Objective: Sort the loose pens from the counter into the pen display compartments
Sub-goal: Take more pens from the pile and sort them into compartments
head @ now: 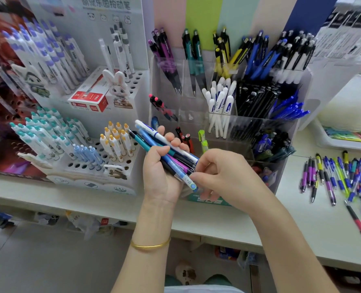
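Left hand: I saw the left hand held palm up in front of the pen display, its fingers and thumb curled round a bundle of pens.
Bundle: it lay slanted across that palm. Its upper ends pointed up and left past the fingers, and its lower ends reached toward the other hand. A white pen with blue print lay on top, with blue, teal, purple and black ones under it.
Right hand: the right hand sat just beside the left, its fingertips pinching the lower end of a light blue pen that stuck out below the rest of the bundle.
Loose pens: a heap of loose pens, mostly purple, blue and yellow, lay on the bench at the far right, well apart from both hands. A red-and-black pen lay nearer the front edge.
Display: clear compartments stood behind the hands, with purple, teal, yellow, blue and white-barrelled pens in the back row and white, black and blue ones in front.
White stand: a holed white stand stood left of the display, with capped white pens upright in it.
Wrist: I noted a gold bangle on the left wrist.
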{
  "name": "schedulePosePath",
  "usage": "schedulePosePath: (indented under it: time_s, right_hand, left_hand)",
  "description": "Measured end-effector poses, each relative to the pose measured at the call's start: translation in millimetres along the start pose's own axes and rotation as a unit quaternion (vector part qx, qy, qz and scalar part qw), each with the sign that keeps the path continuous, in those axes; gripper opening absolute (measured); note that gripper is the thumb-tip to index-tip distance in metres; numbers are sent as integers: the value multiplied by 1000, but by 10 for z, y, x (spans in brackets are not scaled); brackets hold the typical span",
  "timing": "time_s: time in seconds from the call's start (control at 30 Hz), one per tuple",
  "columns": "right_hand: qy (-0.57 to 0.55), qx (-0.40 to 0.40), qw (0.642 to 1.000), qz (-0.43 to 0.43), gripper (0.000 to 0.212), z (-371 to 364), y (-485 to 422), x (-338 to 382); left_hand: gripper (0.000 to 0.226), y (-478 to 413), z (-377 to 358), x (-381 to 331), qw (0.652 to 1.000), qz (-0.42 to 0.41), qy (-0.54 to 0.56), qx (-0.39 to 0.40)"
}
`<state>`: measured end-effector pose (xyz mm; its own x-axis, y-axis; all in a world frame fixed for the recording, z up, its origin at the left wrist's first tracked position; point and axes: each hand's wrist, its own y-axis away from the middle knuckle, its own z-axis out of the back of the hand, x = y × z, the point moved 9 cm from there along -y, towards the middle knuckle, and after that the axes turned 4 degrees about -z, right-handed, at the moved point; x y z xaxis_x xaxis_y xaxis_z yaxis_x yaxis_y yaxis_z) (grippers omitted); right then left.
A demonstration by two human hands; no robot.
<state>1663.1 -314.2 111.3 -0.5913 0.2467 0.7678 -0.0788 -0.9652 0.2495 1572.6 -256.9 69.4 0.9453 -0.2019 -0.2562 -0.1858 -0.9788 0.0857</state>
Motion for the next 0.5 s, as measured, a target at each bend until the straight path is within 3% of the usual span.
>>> schedulePosePath:
  time_s: [0.17, 0.3, 0.5]
  right_hand:
    - [-108, -18, 994, 19, 8, 84, -7, 40]
    - [-194, -32, 980, 35, 13, 230, -21, 59]
    - [-265, -145, 950, 77, 17, 528, -28, 127]
  left_hand:
    - [43, -47, -73, -53, 1000, -20, 11, 12]
    - [25, -72, -95, -70, 999, -45, -9, -28]
    - [10, -135, -275, -95, 994, -71, 15, -88]
